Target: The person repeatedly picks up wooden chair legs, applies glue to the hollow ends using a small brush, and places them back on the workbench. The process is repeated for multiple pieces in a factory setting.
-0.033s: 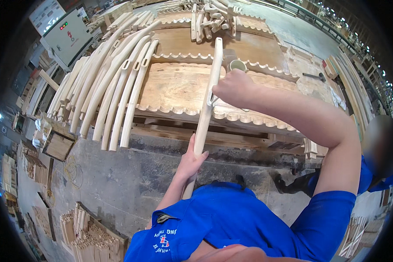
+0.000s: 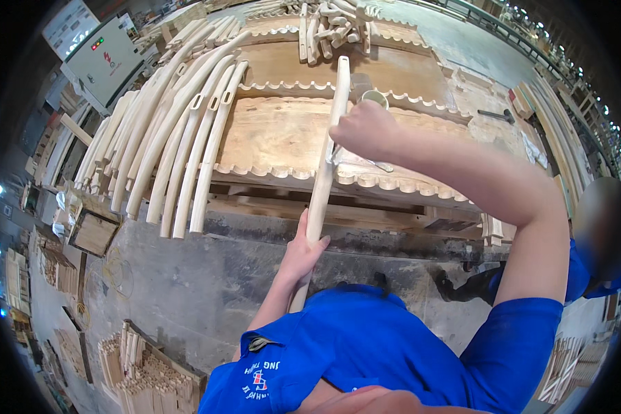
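Observation:
A long, pale wooden bar (image 2: 322,181) with a slot near its far end slants away from my body across the near edge of the bench. My left hand (image 2: 305,250) is wrapped round its lower part, thumb on the right side. Partway up the bar, my right hand (image 2: 367,130) is closed in a fist against its right side. Below that fist, something small and whitish touches the bar, and a thin pale end shows under the wrist; what the fingers hold is hidden. Just beyond the fist stands a round, open cup (image 2: 375,98).
Scalloped wooden racks (image 2: 276,171) lie on the bench. Several slotted curved bars (image 2: 203,145) rest at its left, with a heap of wooden pieces (image 2: 334,31) behind. A hammer (image 2: 497,116) lies right. Another person (image 2: 597,228) stands close on the right; stacked sticks (image 2: 148,379) stand lower left.
My right fist has shifted slightly left and up along the bar, and more of the thin pale end shows below the wrist. My left hand keeps its hold.

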The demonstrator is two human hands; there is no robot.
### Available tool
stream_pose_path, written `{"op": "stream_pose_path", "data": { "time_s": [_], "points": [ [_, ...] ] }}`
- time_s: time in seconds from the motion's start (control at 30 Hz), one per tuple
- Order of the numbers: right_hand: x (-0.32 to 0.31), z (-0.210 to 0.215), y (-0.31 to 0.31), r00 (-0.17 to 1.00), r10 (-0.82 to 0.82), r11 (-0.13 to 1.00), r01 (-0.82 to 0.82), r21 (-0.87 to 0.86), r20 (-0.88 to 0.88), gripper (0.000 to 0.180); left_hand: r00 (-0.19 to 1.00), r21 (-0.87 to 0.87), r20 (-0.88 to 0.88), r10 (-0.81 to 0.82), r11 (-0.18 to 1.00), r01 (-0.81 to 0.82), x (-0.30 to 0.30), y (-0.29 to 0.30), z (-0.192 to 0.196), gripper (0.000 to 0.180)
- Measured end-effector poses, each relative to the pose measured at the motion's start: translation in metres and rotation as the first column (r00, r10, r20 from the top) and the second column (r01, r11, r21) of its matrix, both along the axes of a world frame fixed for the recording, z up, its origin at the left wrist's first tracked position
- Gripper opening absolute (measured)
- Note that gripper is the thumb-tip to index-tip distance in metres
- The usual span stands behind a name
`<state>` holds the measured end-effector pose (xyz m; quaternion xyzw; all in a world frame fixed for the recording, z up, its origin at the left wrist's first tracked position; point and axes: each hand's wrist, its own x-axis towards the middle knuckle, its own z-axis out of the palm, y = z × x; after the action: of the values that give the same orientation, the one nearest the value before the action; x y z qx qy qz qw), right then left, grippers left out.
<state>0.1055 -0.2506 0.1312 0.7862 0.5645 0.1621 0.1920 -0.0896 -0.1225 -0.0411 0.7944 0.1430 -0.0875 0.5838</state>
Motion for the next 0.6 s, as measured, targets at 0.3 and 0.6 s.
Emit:
{"op": "stream_pose_path", "data": {
  "time_s": [0.3,0.6],
  "points": [
    [0.021,-0.013,-0.009,0.986,-0.122,0.99,0.112,0.089,0.112,0.007,1.0,-0.037,0.031,0.003,0.999,-0.001,0.001,0.002,-0.012,0.08],
    [0.017,-0.063,-0.069,0.989,-0.124,0.834,0.062,0.548,0.077,0.003,0.999,-0.196,0.037,-0.017,0.98,0.024,0.001,0.008,-0.019,0.077]
  ]
}}
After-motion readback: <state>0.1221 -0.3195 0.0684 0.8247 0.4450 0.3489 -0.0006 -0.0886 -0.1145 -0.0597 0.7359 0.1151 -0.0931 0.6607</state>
